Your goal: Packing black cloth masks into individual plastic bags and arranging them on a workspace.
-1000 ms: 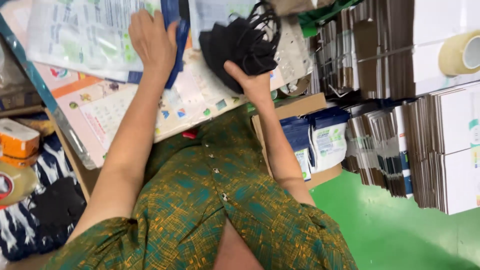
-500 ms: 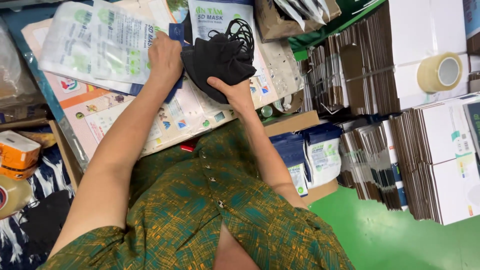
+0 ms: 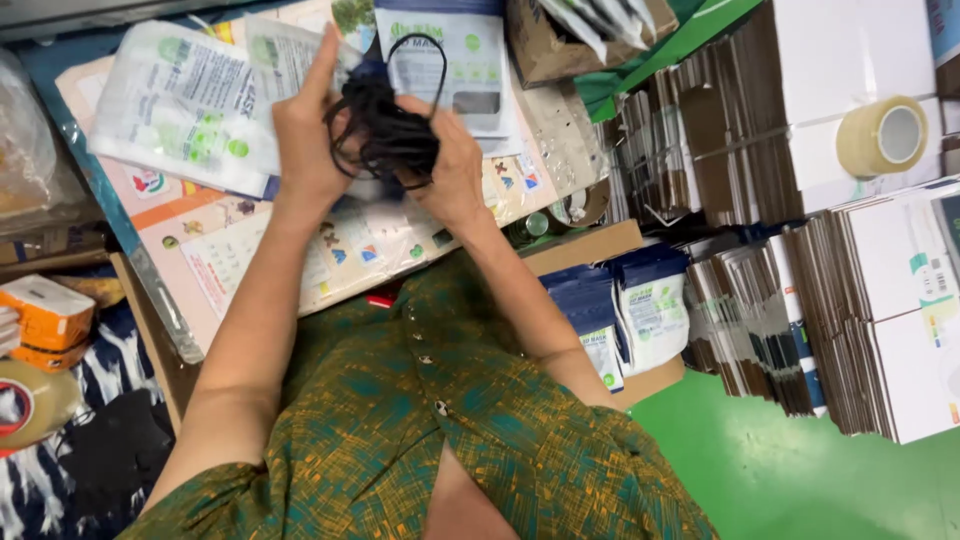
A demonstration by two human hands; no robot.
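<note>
Black masks (image 3: pixel 385 130) now lifted, left hand (image 3: pixel 305 135) and right hand (image 3: pixel 450 165) grips closed around them

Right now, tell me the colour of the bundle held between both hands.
Black: the bundle of masks, ear loops included, seen in the head view.

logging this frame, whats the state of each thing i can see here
black masks: bunched, held by both hands
left hand: gripping the masks
right hand: gripping the masks
printed pouch: lying flat on the table
tape roll: resting on white boxes
flat boxes: folded flat, stacked on edge
</note>
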